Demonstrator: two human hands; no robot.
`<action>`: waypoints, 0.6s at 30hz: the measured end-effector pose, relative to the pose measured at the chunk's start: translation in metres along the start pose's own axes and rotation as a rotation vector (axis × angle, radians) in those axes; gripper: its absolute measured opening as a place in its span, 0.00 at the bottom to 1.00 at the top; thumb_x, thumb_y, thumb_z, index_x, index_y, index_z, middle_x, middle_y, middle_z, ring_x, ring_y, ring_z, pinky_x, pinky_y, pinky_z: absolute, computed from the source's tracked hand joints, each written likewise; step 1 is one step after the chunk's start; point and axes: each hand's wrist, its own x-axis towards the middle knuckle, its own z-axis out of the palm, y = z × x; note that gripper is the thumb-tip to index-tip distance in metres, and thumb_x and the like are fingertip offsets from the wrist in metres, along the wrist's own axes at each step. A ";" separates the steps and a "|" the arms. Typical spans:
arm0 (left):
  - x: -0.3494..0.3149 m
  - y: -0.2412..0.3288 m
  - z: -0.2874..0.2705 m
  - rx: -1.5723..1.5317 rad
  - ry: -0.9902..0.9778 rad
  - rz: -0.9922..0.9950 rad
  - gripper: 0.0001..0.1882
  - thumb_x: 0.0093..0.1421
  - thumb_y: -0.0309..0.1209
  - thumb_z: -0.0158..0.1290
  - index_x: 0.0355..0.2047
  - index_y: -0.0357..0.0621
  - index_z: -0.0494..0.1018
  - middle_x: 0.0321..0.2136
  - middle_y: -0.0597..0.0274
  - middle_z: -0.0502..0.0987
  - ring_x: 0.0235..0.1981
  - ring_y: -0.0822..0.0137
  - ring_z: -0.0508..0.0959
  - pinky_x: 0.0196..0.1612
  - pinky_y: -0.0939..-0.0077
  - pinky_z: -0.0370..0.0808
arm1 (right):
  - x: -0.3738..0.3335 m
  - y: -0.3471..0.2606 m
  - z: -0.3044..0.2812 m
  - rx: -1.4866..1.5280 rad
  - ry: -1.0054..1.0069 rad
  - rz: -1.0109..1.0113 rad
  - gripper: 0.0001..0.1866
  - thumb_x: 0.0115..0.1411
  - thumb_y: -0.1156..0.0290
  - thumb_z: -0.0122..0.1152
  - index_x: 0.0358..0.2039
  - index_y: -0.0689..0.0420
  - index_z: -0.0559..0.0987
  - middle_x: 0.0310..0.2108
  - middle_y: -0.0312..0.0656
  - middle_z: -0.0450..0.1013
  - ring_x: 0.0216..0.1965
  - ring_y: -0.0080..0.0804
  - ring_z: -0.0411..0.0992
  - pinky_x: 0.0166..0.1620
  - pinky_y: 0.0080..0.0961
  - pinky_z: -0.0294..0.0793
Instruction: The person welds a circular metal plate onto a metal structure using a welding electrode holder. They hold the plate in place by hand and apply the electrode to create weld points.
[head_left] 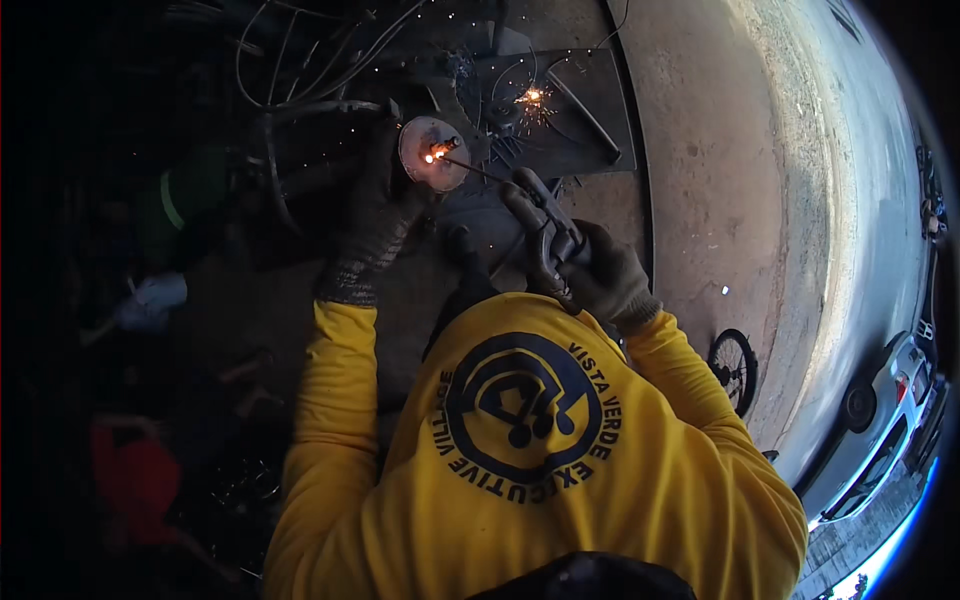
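My left hand, in a dark knitted glove, holds a round metal disc up from its left side. Most of its fingers are lost in shadow. A short bolt-like stub stands on the disc, and bright orange glowing spots show beside it. Wrapped in a grey glove, my right hand grips a welding electrode holder. From its jaws a thin welding rod runs to the glowing spot on the disc.
Sparks burst over a dark metal sheet beyond my hands. Bent metal rods lie at the far left. A person in red is at the lower left. A bicycle wheel and a parked car stand right.
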 end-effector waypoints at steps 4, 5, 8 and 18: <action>0.001 0.004 0.002 -0.022 0.012 -0.013 0.44 0.62 0.35 0.62 0.72 0.39 0.50 0.70 0.48 0.57 0.72 0.55 0.57 0.72 0.62 0.54 | 0.001 -0.011 0.000 0.021 -0.029 0.063 0.34 0.56 0.61 0.71 0.60 0.62 0.71 0.42 0.52 0.80 0.44 0.41 0.81 0.49 0.31 0.79; 0.000 0.004 0.003 -0.030 0.010 -0.032 0.45 0.61 0.35 0.62 0.72 0.39 0.50 0.70 0.48 0.57 0.72 0.55 0.56 0.72 0.62 0.54 | 0.001 -0.011 0.000 0.038 -0.030 0.062 0.33 0.56 0.62 0.71 0.59 0.62 0.71 0.43 0.52 0.80 0.45 0.40 0.81 0.49 0.31 0.78; -0.001 -0.006 0.005 -0.074 0.029 -0.043 0.44 0.61 0.37 0.64 0.70 0.39 0.53 0.67 0.51 0.61 0.68 0.58 0.61 0.70 0.64 0.58 | 0.000 -0.008 0.000 0.071 -0.025 0.032 0.33 0.56 0.63 0.71 0.59 0.62 0.72 0.43 0.51 0.80 0.44 0.40 0.81 0.50 0.31 0.78; -0.004 -0.004 0.006 -0.124 0.043 -0.072 0.44 0.61 0.38 0.64 0.71 0.40 0.53 0.66 0.52 0.62 0.67 0.59 0.63 0.69 0.64 0.59 | 0.002 -0.008 0.000 0.071 -0.032 0.012 0.32 0.55 0.63 0.71 0.58 0.62 0.73 0.44 0.51 0.80 0.45 0.40 0.80 0.51 0.31 0.78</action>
